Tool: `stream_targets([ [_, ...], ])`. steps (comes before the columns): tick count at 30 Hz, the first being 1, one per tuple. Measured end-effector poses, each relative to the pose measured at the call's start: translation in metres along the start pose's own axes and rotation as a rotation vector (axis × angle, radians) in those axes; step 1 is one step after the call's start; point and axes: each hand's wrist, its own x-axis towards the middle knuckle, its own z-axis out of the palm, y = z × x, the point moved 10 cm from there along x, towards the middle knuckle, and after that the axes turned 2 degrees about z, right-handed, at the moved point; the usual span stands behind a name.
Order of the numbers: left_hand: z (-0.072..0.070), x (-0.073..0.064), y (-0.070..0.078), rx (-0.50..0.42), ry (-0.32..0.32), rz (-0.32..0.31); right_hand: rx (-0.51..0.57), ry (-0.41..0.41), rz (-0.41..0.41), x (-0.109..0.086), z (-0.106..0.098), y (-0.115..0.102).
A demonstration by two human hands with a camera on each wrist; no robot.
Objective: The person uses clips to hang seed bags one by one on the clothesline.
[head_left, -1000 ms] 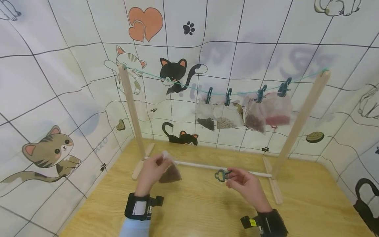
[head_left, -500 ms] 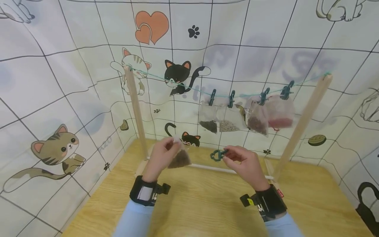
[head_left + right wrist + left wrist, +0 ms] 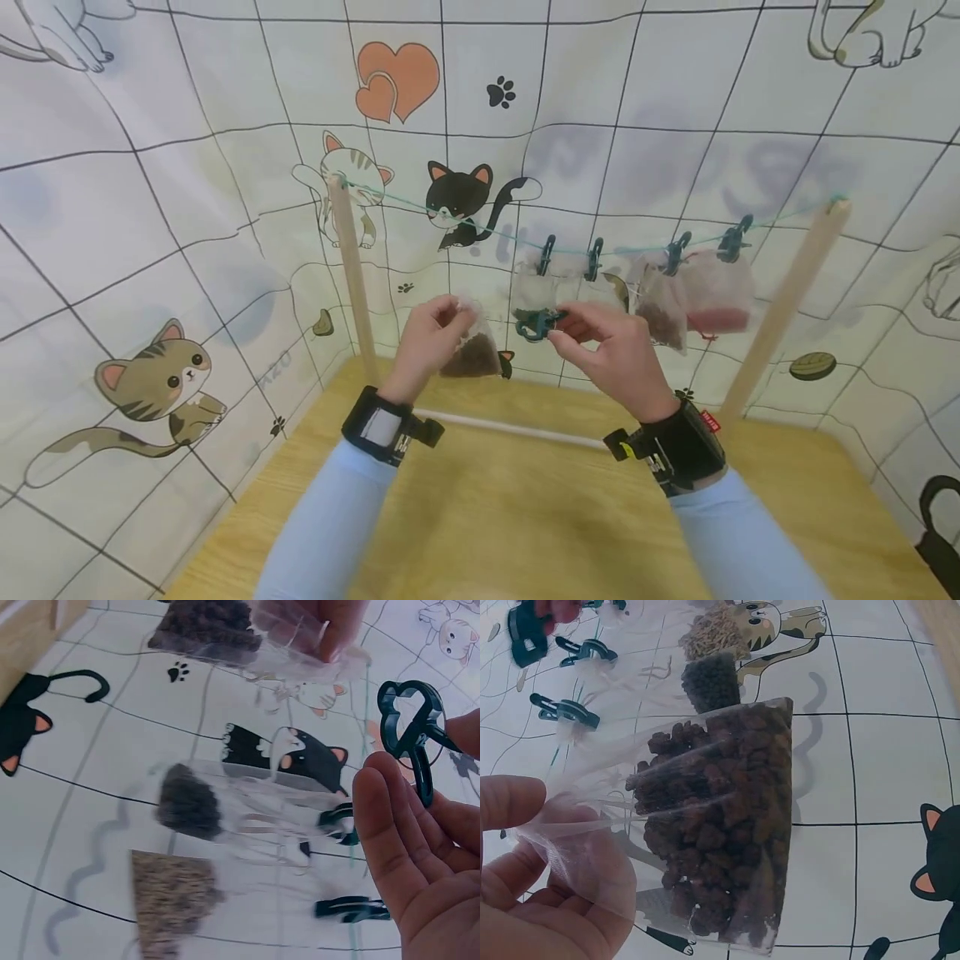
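Note:
My left hand (image 3: 429,346) pinches the gathered top of a small clear mesh bag (image 3: 474,360) between thumb and fingers. Reddish-brown lumps (image 3: 720,817) fill the bag's lower part, which hangs above the table. To its right, my right hand (image 3: 617,354) holds a dark green clothespin (image 3: 532,327) by its handle end, thumb against fingers; in the right wrist view the clothespin's (image 3: 421,776) rounded jaws point up. Behind both hands runs a thin green string (image 3: 405,201). Pegged on its right half are several bags, one with black grains (image 3: 191,802), another with pale grains (image 3: 172,896).
Two wooden posts, left (image 3: 351,279) and right (image 3: 787,308), carry the string. A white rod (image 3: 517,430) joins them low down, over a wood-grain table (image 3: 487,525). A pink-filled bag (image 3: 716,292) hangs farthest right. Cat-print cloth (image 3: 405,83) covers the walls.
Both hands have risen from near the table toward the string, still holding the bag and the clothespin. The hands have drawn closer together, and the head view has shifted slightly.

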Motion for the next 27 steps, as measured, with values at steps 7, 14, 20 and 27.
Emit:
stream_targets([
  [7,0.002,0.027,0.004,-0.107,-0.011,-0.032,-0.076,-0.015,-0.037,0.044,-0.006,-0.019],
  [14,0.001,0.048,0.003,-0.144,-0.008,-0.069,-0.168,-0.083,-0.048,0.082,-0.006,-0.035],
  [20,-0.003,0.063,0.003,-0.163,0.002,-0.062,-0.271,-0.153,-0.04,0.112,0.004,-0.033],
  [27,0.001,0.078,0.003,-0.161,0.004,-0.093,-0.404,-0.286,0.045,0.132,0.024,-0.022],
])
